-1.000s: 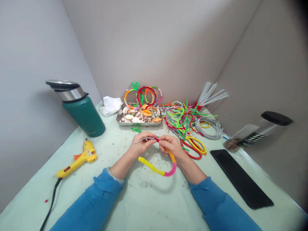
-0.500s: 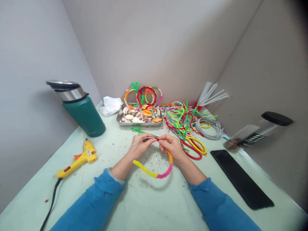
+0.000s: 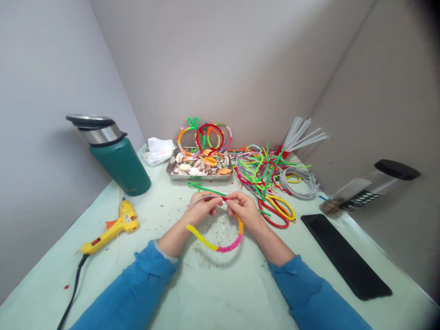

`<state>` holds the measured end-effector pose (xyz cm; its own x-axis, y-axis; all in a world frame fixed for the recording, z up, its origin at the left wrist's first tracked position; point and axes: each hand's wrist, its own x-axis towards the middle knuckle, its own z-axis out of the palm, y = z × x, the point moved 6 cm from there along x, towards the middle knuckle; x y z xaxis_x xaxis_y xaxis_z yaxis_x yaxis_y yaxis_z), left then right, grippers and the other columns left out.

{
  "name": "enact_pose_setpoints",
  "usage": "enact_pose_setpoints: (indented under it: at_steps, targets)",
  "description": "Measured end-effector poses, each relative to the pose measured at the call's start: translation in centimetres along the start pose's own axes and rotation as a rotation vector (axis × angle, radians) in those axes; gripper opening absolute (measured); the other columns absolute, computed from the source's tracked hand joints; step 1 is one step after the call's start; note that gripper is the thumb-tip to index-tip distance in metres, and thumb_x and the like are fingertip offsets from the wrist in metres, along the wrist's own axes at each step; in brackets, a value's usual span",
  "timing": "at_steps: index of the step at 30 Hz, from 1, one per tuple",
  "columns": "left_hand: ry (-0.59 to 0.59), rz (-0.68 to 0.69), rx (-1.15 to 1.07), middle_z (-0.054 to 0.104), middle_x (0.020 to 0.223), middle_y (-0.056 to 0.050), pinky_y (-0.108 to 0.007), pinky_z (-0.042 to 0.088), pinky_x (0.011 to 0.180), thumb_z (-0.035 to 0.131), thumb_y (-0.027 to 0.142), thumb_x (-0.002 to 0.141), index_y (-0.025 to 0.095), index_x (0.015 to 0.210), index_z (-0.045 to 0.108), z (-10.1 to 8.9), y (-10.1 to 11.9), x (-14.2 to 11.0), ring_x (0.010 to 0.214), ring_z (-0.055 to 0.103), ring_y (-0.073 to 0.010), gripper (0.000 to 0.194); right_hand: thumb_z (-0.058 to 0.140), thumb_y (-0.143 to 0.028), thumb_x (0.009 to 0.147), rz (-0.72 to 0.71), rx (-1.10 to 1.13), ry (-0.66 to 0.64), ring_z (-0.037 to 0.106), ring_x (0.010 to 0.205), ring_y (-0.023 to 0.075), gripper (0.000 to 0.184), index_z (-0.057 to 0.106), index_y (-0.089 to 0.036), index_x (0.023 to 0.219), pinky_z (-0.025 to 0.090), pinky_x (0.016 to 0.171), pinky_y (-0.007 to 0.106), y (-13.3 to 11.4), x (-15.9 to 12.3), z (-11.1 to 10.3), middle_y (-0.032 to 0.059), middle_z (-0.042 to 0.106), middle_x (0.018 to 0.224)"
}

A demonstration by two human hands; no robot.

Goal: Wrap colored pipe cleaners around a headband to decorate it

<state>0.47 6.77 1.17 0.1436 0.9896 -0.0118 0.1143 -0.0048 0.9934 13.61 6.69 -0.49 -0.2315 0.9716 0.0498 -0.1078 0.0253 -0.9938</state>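
Observation:
My left hand (image 3: 199, 211) and my right hand (image 3: 245, 210) meet above the middle of the table, both pinched on a headband (image 3: 215, 242) wrapped in yellow, pink and orange pipe cleaner. The wrapped arc hangs below my hands toward me. The bare grey end of the band pokes out left past my left fingers. A red pipe cleaner bit shows between my fingertips. A green pipe cleaner (image 3: 206, 188) lies just beyond my hands.
A tray of seashells (image 3: 199, 167) stands behind, with finished coloured hoops (image 3: 206, 133). A pile of pipe cleaners (image 3: 261, 169) and grey bands (image 3: 299, 181) lies right. A yellow glue gun (image 3: 112, 227) and green flask (image 3: 118, 160) are left; a black slab (image 3: 345, 254) right.
The wrapped arc of the headband has swung left and a little up under my hands. My hands have stayed almost in place.

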Motion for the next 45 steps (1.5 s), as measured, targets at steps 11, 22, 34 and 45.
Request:
enact_pose_setpoints:
  at_steps: [11, 22, 34, 45]
  targets:
    - [-0.009, -0.018, 0.003, 0.052, 0.045, 0.001, -0.02, 0.034, 0.041, 0.062, 0.028, 0.068, 0.012, 0.066, 0.062, 0.1, 0.2, -0.1, 0.04, 0.045, -0.0085, 0.016, 0.06, -0.031, 0.071, -0.021, -0.008, 0.004, 0.04, 0.039, 0.0067, 0.017, 0.056, -0.016, 0.079, 0.03, 0.041, 0.02, -0.2, -0.1, 0.0, -0.0051, 0.052, 0.047]
    - [-0.085, 0.006, 0.073, 0.049, 0.044, 0.003, -0.021, 0.034, 0.044, 0.059, 0.03, 0.07, 0.015, 0.063, 0.054, 0.3, 0.5, -0.3, 0.041, 0.044, -0.0089, 0.017, 0.06, -0.03, 0.07, -0.03, -0.031, -0.023, 0.041, 0.039, 0.0072, 0.016, 0.055, -0.017, 0.077, 0.029, 0.042, 0.02, -0.5, -0.1, 0.4, -0.0058, 0.051, 0.045]
    - [-0.143, 0.099, 0.157, 0.043, 0.046, 0.004, -0.02, 0.028, 0.041, 0.05, 0.036, 0.078, 0.015, 0.058, 0.051, 0.3, 1.5, -0.7, 0.04, 0.038, -0.0072, 0.029, 0.06, -0.027, 0.071, -0.036, -0.018, -0.059, 0.043, 0.041, 0.0069, 0.013, 0.055, -0.016, 0.078, 0.031, 0.044, 0.02, -0.4, -0.3, 0.7, -0.006, 0.052, 0.045]
    - [-0.086, 0.085, 0.089, 0.044, 0.043, 0.003, -0.021, 0.031, 0.043, 0.049, 0.043, 0.079, 0.015, 0.058, 0.05, -0.2, 1.0, -0.3, 0.04, 0.04, -0.0082, 0.034, 0.057, -0.038, 0.076, 0.008, 0.064, -0.101, 0.042, 0.039, 0.0069, 0.027, 0.056, -0.017, 0.092, 0.032, 0.04, 0.02, -0.2, -0.2, 0.7, -0.0025, 0.06, 0.056]
